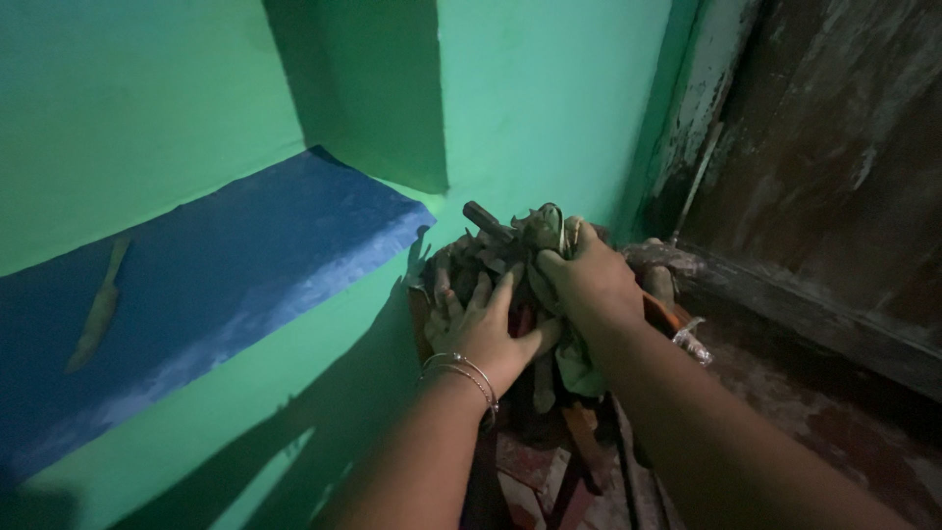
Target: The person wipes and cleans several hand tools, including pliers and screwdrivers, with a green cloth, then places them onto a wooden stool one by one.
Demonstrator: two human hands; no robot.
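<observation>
Left hand: the left hand (483, 332), at centre frame, lies flat with fingers spread on the heap of scraps (500, 257); thin bangles (469, 374) circle its wrist.
Right hand: the right hand (589, 283), just right of centre, is closed in a fist around a bunch of the same scraps, gripping them from above.
Hands together: thumb sides touching, both pressed on one heap.
Heap of scraps: dull brown and grey-green pieces (leaves or rags, cannot tell which), piled at centre frame against the green wall (549, 98); a dark stick-like handle (488, 220) juts from its top.
Shelf: a blue ledge (245, 265) runs across the left half of the frame, with a pale elongated object (98, 309) lying on it at far left.
Door: a worn dark wooden door (834, 147) fills the upper right.
</observation>
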